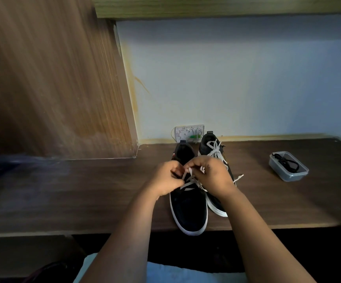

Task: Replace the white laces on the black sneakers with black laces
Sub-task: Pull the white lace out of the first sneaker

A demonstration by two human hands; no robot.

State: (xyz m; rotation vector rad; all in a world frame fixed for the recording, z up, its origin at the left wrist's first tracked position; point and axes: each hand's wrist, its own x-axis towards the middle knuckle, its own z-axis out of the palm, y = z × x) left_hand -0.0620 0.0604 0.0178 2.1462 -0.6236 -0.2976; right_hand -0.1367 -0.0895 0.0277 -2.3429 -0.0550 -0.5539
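Note:
Two black sneakers with white soles stand side by side on the dark wooden desk (84, 190), toes toward me. The left sneaker (188, 209) overhangs the front edge a little. Both my hands are over its lacing. My left hand (165, 180) pinches its white lace (190, 181) near the upper eyelets, and my right hand (212, 176) pinches another strand of the same lace. The right sneaker (210, 146) is still laced in white, and a loose white end (239, 177) trails to its right. Black laces (288, 161) lie coiled in a clear plastic tub (292, 175) at the right.
A tall wooden panel (53, 78) closes off the left side. A white wall socket plate (190, 133) sits at the back wall behind the shoes. An overhead shelf (226, 7) runs across the top. The desk's front edge is close to my lap.

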